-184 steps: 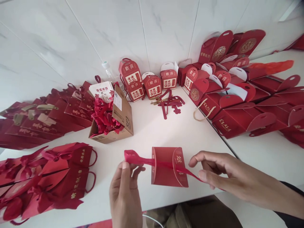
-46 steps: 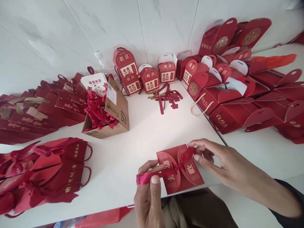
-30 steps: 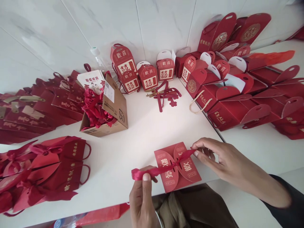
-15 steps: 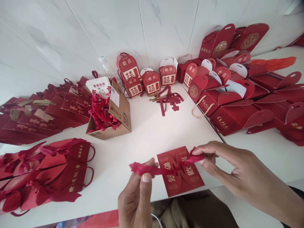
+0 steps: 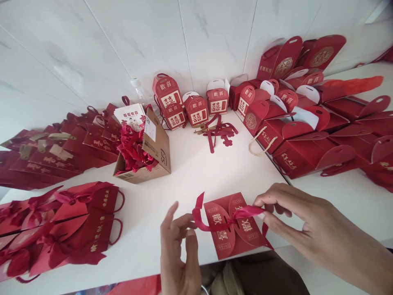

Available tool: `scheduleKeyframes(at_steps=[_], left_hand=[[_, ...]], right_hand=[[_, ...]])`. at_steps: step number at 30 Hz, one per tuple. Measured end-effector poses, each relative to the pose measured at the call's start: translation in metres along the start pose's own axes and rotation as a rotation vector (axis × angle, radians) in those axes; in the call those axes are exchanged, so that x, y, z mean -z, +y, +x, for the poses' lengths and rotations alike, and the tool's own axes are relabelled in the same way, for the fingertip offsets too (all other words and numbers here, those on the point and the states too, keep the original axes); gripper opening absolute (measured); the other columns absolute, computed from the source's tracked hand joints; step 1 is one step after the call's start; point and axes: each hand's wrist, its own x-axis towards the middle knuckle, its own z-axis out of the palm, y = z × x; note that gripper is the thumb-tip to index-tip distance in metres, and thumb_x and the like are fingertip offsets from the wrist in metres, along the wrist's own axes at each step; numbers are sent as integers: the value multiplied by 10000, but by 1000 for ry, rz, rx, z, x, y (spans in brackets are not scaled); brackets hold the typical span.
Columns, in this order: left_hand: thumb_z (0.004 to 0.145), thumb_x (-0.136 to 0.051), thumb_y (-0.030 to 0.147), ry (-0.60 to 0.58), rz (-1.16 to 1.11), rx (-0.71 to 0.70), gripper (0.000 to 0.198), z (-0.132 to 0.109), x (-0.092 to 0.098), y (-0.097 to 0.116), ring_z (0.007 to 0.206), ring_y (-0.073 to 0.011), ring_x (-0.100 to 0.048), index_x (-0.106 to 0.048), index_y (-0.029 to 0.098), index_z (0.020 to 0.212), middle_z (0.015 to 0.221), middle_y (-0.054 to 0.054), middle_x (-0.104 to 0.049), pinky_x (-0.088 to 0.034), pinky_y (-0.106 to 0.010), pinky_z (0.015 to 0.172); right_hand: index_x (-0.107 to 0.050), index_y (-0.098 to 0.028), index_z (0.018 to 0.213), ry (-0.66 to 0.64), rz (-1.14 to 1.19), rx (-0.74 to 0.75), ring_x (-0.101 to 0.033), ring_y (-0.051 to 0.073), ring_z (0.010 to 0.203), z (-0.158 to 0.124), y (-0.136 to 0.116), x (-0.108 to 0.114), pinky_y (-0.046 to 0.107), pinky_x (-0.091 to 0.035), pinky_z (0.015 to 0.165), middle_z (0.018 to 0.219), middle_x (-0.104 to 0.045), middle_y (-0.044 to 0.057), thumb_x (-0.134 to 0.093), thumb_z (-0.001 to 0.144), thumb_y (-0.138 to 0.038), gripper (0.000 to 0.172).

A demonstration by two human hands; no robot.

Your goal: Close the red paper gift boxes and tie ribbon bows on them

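Observation:
A red gift box [image 5: 222, 246] with gold lettering lies at the table's front edge, its two rounded flaps meeting in the middle. A crimson ribbon [image 5: 245, 212] runs across it and is knotted where the flaps meet. Thumb and fingers of my right hand [image 5: 294, 217] pinch the ribbon's right part, while its tail hangs by the box's right edge. On the other side my left hand [image 5: 181, 246] is open, thumb and fingers apart. Its fingertips are beside the ribbon's left part, which curls with its end pointing up; whether they touch is unclear.
A cardboard box [image 5: 156, 143] full of red ribbons stands back left. Boxes with bows [image 5: 101, 229] sit at the left, red bags [image 5: 76, 147] behind them. Small red boxes [image 5: 196, 110] and loose red strips [image 5: 219, 133] lie at the back. Many red boxes [image 5: 307, 151] crowd the right.
My left hand has let go of the ribbon's left end and its fingers have spread. That end now curls upward. My right hand still pinches the ribbon, and its tail now hangs down.

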Motion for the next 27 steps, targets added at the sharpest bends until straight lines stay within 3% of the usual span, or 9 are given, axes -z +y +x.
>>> scheduleKeyframes(at_steps=[4,7,10,13,16,19,23,25,27], left_hand=[[918,-654,313,-141,137,-205,198,1,5,-8,836,-204,-603,-792,286,1058,1034,-76,-691,-511,-323,743],[882,-710,309,-102,181,-228,87,4,8,-3,775,-192,-562,-781,264,861,920,-59,-655,-497,-311,736],[866,-723,369,-78,175,-231,193,7,11,8,776,-198,-531,-703,233,730,880,-59,-626,-468,-305,713],[878,-699,435,-140,109,-122,335,11,16,17,781,-204,-529,-589,219,646,823,-47,-612,-446,-310,724],[914,-639,499,-270,32,15,370,18,21,20,772,-205,-557,-610,217,677,829,-45,-626,-455,-313,719],[911,-636,524,-332,-77,74,339,22,19,23,849,-220,-601,-709,222,776,962,-66,-695,-477,-310,742],[914,-641,482,-331,-285,152,278,19,5,37,1028,-253,-640,-736,231,843,1062,-70,-751,-479,-320,827],[929,-636,451,-285,-239,104,242,19,-1,42,1066,-252,-647,-730,234,877,1070,-64,-748,-476,-333,876],[922,-661,434,-157,-89,-5,203,21,-2,42,1145,-259,-629,-713,240,951,1143,-62,-727,-458,-352,951]], right_hand=[[-649,-308,1119,16,34,-11,-686,204,792,-1,0,0,263,-520,590,988,-694,-3,-546,1063,-320,118],[-680,-312,1117,-7,66,-18,-686,196,784,0,-4,2,244,-527,577,996,-701,-4,-545,1073,-344,146],[-700,-307,1044,-35,123,-55,-664,168,707,2,-7,3,211,-476,482,946,-703,-16,-550,1075,-369,165],[-708,-301,1026,-31,176,-103,-673,163,719,4,-9,3,197,-466,472,938,-724,-20,-562,1066,-385,173],[-711,-287,1030,-41,195,-136,-671,172,718,6,-9,2,211,-467,487,940,-735,-11,-591,1055,-407,171],[-702,-290,1024,-65,209,-130,-625,172,670,7,-9,1,234,-464,520,901,-710,-16,-608,1054,-435,175],[-690,-293,1021,-77,198,-73,-581,182,707,10,-10,2,259,-478,580,958,-658,0,-590,1065,-450,192],[-686,-293,1027,-61,181,-49,-594,189,764,11,-12,3,267,-493,627,1007,-645,8,-579,1070,-438,185],[-682,-291,1031,-57,182,-46,-610,191,790,11,-13,3,261,-490,608,1041,-646,13,-568,1072,-431,185]])
